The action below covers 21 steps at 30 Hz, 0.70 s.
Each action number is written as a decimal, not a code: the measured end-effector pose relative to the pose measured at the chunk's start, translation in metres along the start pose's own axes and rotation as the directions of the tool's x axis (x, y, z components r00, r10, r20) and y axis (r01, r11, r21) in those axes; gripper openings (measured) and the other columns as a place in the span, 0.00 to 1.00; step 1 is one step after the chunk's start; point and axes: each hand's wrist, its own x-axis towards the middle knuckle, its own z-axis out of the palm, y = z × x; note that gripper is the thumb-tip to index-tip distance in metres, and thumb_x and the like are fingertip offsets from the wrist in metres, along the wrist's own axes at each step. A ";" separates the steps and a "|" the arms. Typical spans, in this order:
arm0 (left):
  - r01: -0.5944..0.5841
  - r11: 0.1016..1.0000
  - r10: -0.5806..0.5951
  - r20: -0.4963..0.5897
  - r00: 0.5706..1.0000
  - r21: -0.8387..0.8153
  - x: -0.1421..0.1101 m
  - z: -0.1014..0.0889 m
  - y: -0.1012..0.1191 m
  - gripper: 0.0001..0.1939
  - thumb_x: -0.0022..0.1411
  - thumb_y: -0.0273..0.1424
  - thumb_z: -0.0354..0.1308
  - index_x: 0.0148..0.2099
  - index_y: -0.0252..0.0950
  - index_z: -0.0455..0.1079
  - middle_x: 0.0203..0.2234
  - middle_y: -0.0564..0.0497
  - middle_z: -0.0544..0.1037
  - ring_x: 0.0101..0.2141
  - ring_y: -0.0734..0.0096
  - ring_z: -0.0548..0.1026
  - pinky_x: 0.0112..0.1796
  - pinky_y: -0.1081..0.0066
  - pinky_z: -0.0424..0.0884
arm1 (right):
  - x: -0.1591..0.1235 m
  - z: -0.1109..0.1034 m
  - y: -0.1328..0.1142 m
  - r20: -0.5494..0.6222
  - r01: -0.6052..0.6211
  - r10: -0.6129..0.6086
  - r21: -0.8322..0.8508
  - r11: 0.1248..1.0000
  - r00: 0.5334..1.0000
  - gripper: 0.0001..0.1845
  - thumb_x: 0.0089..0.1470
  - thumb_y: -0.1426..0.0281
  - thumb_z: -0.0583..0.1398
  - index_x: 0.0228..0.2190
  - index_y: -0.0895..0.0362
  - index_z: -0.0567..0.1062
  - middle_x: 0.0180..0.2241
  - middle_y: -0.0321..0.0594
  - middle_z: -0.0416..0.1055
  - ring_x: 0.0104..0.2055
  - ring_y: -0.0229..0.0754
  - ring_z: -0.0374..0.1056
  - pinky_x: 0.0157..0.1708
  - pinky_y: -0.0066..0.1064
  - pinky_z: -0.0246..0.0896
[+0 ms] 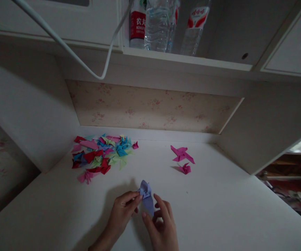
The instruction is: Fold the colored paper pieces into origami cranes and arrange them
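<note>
A folded lavender paper piece, like an origami flower with spread petals, is held above the white desk. At its left edge, my left hand pinches it between thumb and fingertips. Around its lower, longer flap curves my right hand, with thumb and index finger apart; whether a fingertip touches the flap I cannot tell. To the right on the desk lie a magenta pinwheel-shaped paper fold and a smaller magenta paper fold.
A pile of colourful folded papers covers the desk's back left. Above, a shelf holds several plastic bottles. A white cable hangs down in front of the cabinet. Side panels and a floral back wall enclose the desk.
</note>
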 end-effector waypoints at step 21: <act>0.087 0.995 -0.087 -0.002 0.996 0.057 -0.001 0.003 -0.009 0.25 0.60 0.48 0.51 0.49 0.34 0.69 0.29 0.49 0.75 0.21 0.74 0.69 0.19 0.76 0.62 | 0.103 -0.100 0.015 -0.056 -0.183 0.190 0.123 0.976 0.980 0.23 0.48 0.58 0.63 0.45 0.55 0.72 0.41 0.40 0.74 0.36 0.43 0.72 0.41 0.36 0.69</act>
